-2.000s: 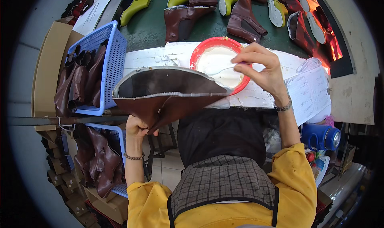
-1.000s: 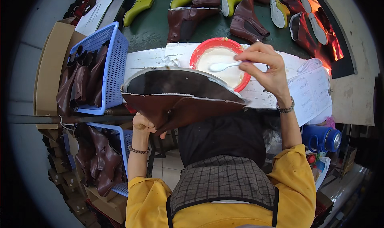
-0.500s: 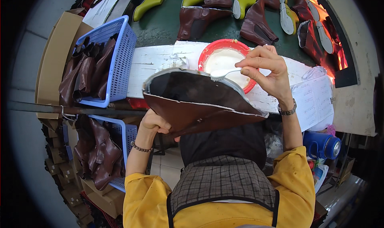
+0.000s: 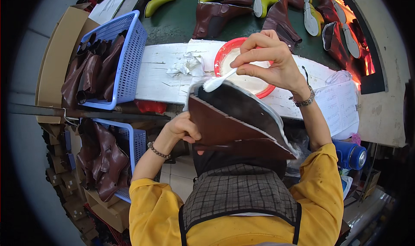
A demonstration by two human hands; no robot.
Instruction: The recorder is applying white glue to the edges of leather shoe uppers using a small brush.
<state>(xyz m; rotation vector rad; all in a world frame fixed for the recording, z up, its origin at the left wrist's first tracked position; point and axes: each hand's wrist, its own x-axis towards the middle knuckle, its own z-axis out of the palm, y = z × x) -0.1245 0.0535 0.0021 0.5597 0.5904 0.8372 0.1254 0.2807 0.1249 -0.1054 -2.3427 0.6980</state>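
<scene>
My left hand (image 4: 183,128) grips a brown leather boot upper (image 4: 233,131) by its left side, the fingers closed round the leather. The upper's wide opening faces up, showing a dark lining and a whitish coated edge. Pinched in my right hand (image 4: 272,58) is a small white brush (image 4: 215,82), its head at the upper left of that edge; its bristles are hidden. Behind the brush a red bowl (image 4: 222,55) of creamy white paste rests on the white board, partly covered by my right hand.
Several brown boots (image 4: 218,17) and green shoe forms (image 4: 161,2) lie on the dark green bench. Two blue baskets (image 4: 137,51) of brown uppers stand at left. Crumpled white tissue (image 4: 188,65) lies left of the bowl; written sheets (image 4: 339,105) and a blue flask (image 4: 352,154) are at right.
The upper has shifted right and tilted, its right end now lower. My right hand has moved left with the brush, which has passed along the edge to its upper left corner.
</scene>
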